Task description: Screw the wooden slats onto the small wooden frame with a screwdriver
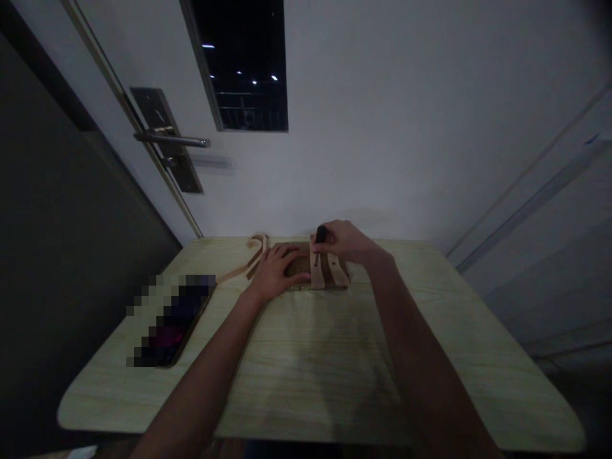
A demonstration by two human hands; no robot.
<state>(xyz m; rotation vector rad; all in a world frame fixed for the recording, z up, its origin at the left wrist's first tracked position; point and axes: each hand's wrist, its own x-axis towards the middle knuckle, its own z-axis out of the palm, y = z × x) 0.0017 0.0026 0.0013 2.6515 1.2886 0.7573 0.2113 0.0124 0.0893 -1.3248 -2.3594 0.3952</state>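
My right hand (351, 242) grips the black handle of a small screwdriver (321, 234), held nearly upright. Its thin shaft points down onto a pale wooden strip (317, 277) that lies across a brown wooden board (297, 264). Whether the tip sits in a screw is too small to tell. A second pale strip (339, 274) with a dark hole lies just to the right, partly below my right hand. On the left part of the board, my left hand (275, 271) rests with its fingers spread. Beside that hand is a curved, hook-shaped wooden piece (261, 241).
A phone (174, 328), partly pixelated, lies on the left of the light wooden table (296, 370). Behind the table's far edge stands a white door (373, 127) with a metal handle (176, 139) and a dark window (243, 64). The light is dim.
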